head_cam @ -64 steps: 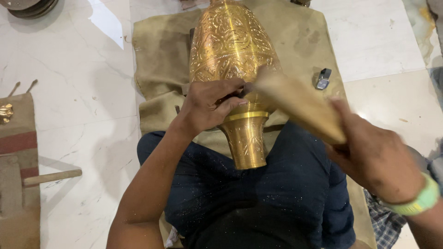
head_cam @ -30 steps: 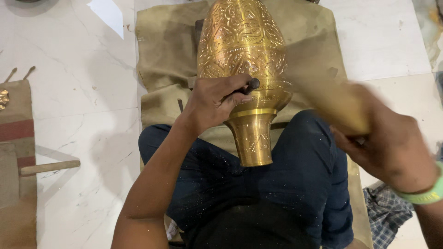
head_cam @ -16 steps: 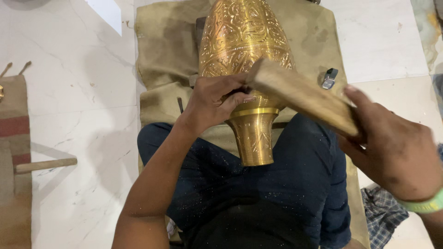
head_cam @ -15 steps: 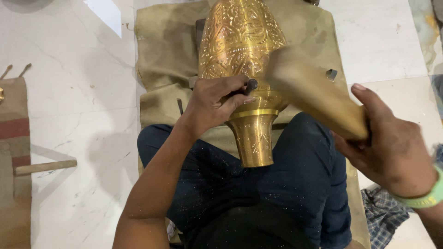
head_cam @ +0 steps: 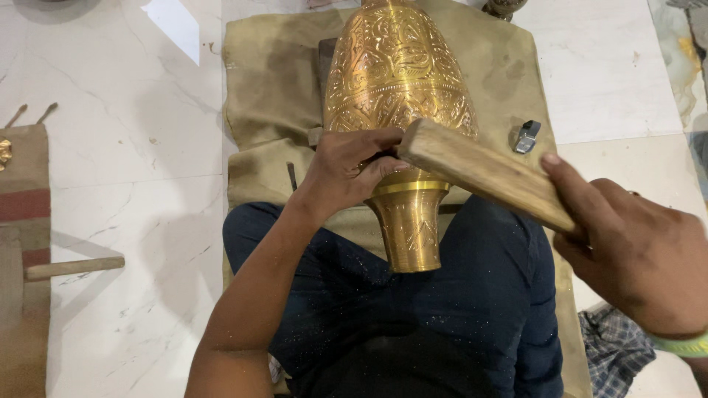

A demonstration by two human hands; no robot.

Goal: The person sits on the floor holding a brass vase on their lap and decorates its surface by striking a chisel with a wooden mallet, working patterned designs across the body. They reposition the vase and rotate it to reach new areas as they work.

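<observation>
While the left hand (head_cam: 352,171) is curled up tight against the lower part of the brass vase (head_cam: 398,110), it pinches something small and dark between the fingertips; can't really tell what it is, it's mostly hidden. The right hand (head_cam: 634,250) at the right edge of the frame is closed around one end of a wooden block (head_cam: 483,173), and the far end of that block sits right at the left hand's fingers, up against the vase just above its neck.

The vase itself is in the upper middle of the frame, lying on its side, covered in engraved patterns. Its plain narrow neck points down toward the person's lap, resting on the dark blue trousers (head_cam: 413,324). Under it there's a tan cloth (head_cam: 273,96) spread on the white marble floor (head_cam: 118,133).

A little metal clip (head_cam: 526,136) lies on the cloth just right of the vase. A thin dark tool (head_cam: 292,177) sits on the cloth just left of the left wrist. Far left, a wooden handle (head_cam: 74,267) lies on the floor, poking out from a striped mat (head_cam: 21,221) at the left edge. Lower right corner shows a bit of checked fabric (head_cam: 612,350).
</observation>
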